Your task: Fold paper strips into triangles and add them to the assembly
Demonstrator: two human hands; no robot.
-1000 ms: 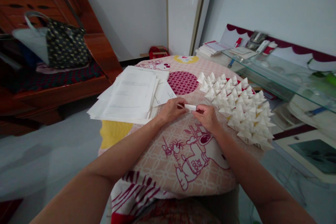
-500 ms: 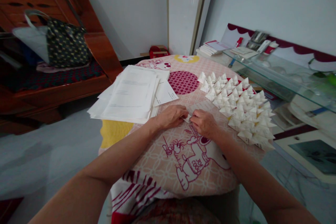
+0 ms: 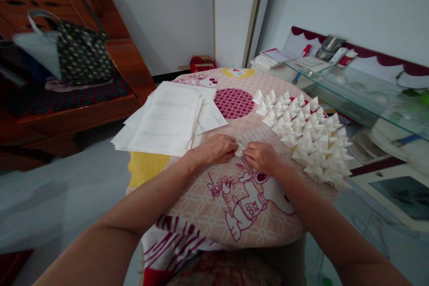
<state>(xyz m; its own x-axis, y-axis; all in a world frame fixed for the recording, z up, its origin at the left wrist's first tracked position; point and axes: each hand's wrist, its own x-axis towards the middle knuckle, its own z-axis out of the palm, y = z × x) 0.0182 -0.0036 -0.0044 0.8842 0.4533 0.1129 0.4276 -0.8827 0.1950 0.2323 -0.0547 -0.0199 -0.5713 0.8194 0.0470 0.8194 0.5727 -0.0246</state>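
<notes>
Between my two hands is a small folded piece of white paper (image 3: pixel 240 150), low over the middle of the table. My left hand (image 3: pixel 221 148) pinches its left side, fingers curled. On the right side my right hand (image 3: pixel 260 156) grips it with fingers closed. My fingers partly hide the folds. Just beyond them a flat strip of printed paper (image 3: pixel 256 133) lies on the cloth. To the right stand rows of pointed folded paper pieces (image 3: pixel 306 136), packed close together.
A stack of white printed sheets (image 3: pixel 166 118) lies on the table's left. The round table has a pink patterned tablecloth (image 3: pixel 204 196). At right is a glass shelf (image 3: pixel 362 98) holding cups and papers. A wooden bench (image 3: pixel 129 65) with a dotted bag (image 3: pixel 83 53) stands at left.
Both hands stay in nearly the same place on the folded paper. My right fingers have shifted slightly, and a little more of the paper shows between the hands.
</notes>
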